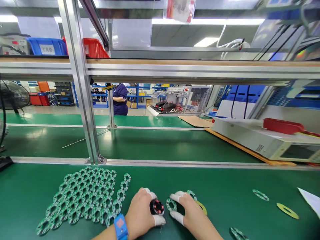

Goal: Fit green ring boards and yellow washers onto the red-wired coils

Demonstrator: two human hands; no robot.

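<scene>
My left hand (141, 213), with white finger cots and a blue wrist strap (120, 226), is closed around a small black round part with red spots (157, 207). My right hand (188, 213), also in finger cots, pinches a green ring-shaped circuit board (171, 204) right beside that part. Under the right hand lie another green ring (192, 194) and a yellow ring (203, 208). A big sheet of several joined green rings (85, 200) lies on the green mat (225, 186) to the left.
Loose rings lie at the right: a green one (260, 195), a yellow one (287, 210), another green one (237, 233). A white paper corner (311, 200) and a grey instrument box (265, 140) sit at right. An aluminium post (82, 100) stands ahead. A person in dark blue (120, 99) works far behind.
</scene>
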